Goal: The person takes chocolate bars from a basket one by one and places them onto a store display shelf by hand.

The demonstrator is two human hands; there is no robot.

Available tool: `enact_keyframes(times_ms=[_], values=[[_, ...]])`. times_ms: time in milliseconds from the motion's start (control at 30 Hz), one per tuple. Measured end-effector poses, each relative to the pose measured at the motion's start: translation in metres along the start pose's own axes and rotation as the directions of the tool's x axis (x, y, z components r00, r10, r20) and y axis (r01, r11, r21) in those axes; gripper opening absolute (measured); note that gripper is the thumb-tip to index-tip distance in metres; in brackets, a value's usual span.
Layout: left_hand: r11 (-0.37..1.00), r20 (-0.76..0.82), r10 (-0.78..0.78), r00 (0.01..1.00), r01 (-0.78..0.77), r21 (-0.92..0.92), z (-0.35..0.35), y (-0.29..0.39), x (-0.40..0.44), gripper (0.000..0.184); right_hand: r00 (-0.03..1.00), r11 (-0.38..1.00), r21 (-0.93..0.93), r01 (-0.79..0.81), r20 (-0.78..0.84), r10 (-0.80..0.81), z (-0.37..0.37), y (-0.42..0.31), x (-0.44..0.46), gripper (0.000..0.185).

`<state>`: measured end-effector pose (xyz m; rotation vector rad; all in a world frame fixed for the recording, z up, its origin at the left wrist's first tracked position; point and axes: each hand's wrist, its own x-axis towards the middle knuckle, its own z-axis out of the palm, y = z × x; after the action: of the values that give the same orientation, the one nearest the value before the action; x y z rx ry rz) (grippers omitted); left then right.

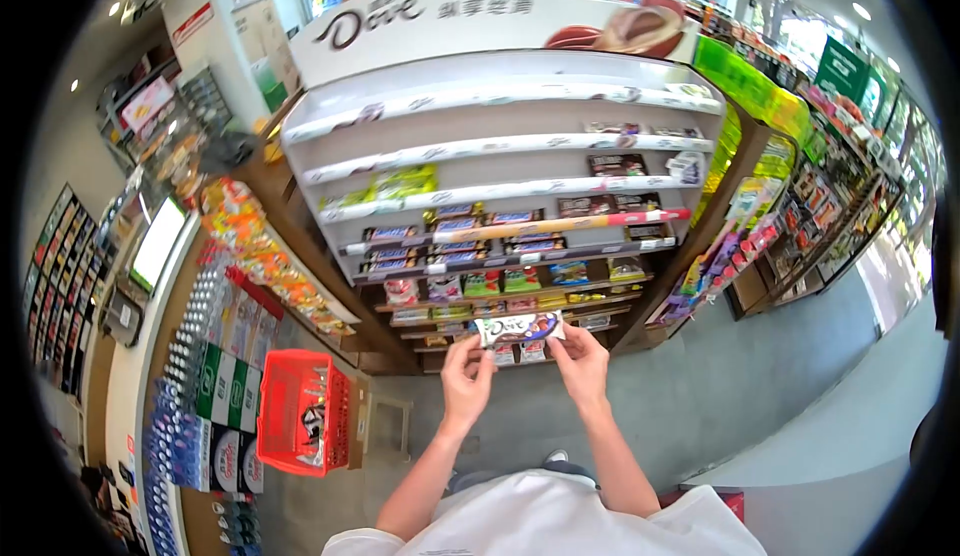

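Note:
A Dove chocolate bar (519,328) in a white, brown and purple wrapper is held up level in front of my chest. My left hand (466,376) pinches its left end, while the fingers of my right hand (582,364) are closed on the right end. Behind the bar stands a white Dove display shelf (420,168) with several tiers. Snickers-style bars (460,253) fill part of the lower tiers, and dark chocolate packs (617,165) lie toward the right. Small colourful candy bags (482,283) hang or stand lower down, just beyond my hands.
To the left, a red shopping basket (300,358) with a few items inside rests beside a brown carton (357,426). Stacked bottles (175,426) and a checkout counter (140,376) line the left edge. Orange snack bags (250,231) hang nearby. Another product rack (815,226) stands right, across grey floor (720,391).

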<state>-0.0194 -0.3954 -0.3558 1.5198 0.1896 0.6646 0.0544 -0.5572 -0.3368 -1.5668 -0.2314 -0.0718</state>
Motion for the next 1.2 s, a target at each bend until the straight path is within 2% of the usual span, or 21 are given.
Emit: enact_keyframes(times_ms=[67,133,200,300,400,467,533,600,667,700,733,767,833,967,1067,1133,1200], values=[[0.999,0.082,0.002,0.997,-0.006,0.041,0.044,0.003,-0.002,0.030,0.998,0.995,0.096,-0.008,-0.059,0.014,-0.039,0.008,0.007,0.028],[0.994,0.153,0.008,0.988,-0.025,0.108,0.080,0.007,-0.005,0.033,0.989,0.997,0.064,-0.050,-0.134,0.058,-0.075,0.010,0.008,0.027],[0.991,0.183,0.015,0.983,-0.039,0.130,0.109,0.009,-0.008,0.034,0.986,0.998,0.038,-0.042,-0.157,0.047,-0.103,0.015,0.009,0.028],[0.983,0.178,0.061,0.982,-0.090,0.158,0.144,0.011,-0.012,0.034,0.962,0.990,0.106,-0.093,-0.248,0.117,-0.130,0.018,0.013,0.027],[0.963,0.256,0.092,0.962,-0.151,0.222,0.165,0.012,-0.009,0.032,0.939,0.986,0.163,-0.040,-0.331,0.093,-0.149,0.026,0.018,0.029],[0.959,0.287,0.087,0.954,-0.158,0.235,0.177,0.017,-0.001,0.034,0.937,0.995,0.068,-0.073,-0.336,0.092,-0.162,0.022,0.025,0.030],[0.951,0.348,0.066,0.935,-0.165,0.263,0.184,0.015,0.011,0.037,0.939,0.996,0.053,-0.069,-0.334,0.083,-0.168,0.022,0.037,0.034],[0.953,0.349,0.089,0.933,-0.182,0.242,0.194,0.013,0.023,0.041,0.954,0.976,0.219,-0.010,-0.291,0.075,-0.168,0.018,0.052,0.038],[0.970,0.348,0.036,0.937,-0.117,0.214,0.203,0.013,0.035,0.043,0.970,0.978,0.209,-0.006,-0.237,0.056,-0.169,0.017,0.071,0.044],[0.961,0.344,0.112,0.932,-0.190,0.201,0.209,0.014,0.044,0.047,0.980,0.967,0.255,-0.006,-0.191,0.056,-0.168,0.010,0.079,0.047],[0.965,0.335,0.110,0.936,-0.182,0.189,0.214,0.011,0.052,0.047,0.988,0.954,0.298,-0.009,-0.144,0.055,-0.169,0.005,0.089,0.050],[0.979,0.325,0.086,0.942,-0.141,0.149,0.217,0.008,0.060,0.049,0.994,0.966,0.259,-0.026,-0.094,0.052,-0.170,0.003,0.099,0.057],[0.992,0.316,0.055,0.947,-0.088,0.093,0.225,0.011,0.082,0.053,0.996,0.961,0.276,-0.034,-0.065,0.054,-0.165,-0.005,0.118,0.059],[0.975,0.281,0.187,0.941,-0.213,0.067,0.235,0.025,0.141,0.059,0.996,0.960,0.268,-0.086,0.050,0.075,-0.148,-0.030,0.171,0.068],[0.986,0.257,0.162,0.953,-0.164,-0.013,0.241,0.037,0.180,0.063,0.991,0.947,0.308,-0.092,0.119,0.057,-0.133,-0.044,0.210,0.076],[0.982,0.267,0.183,0.946,-0.187,-0.009,0.243,0.046,0.203,0.062,0.990,0.966,0.257,-0.033,0.139,-0.003,-0.126,-0.053,0.236,0.078],[0.984,0.310,0.155,0.938,-0.175,0.036,0.242,0.057,0.221,0.063,0.991,0.973,0.228,-0.043,0.134,0.012,-0.120,-0.061,0.258,0.080]])
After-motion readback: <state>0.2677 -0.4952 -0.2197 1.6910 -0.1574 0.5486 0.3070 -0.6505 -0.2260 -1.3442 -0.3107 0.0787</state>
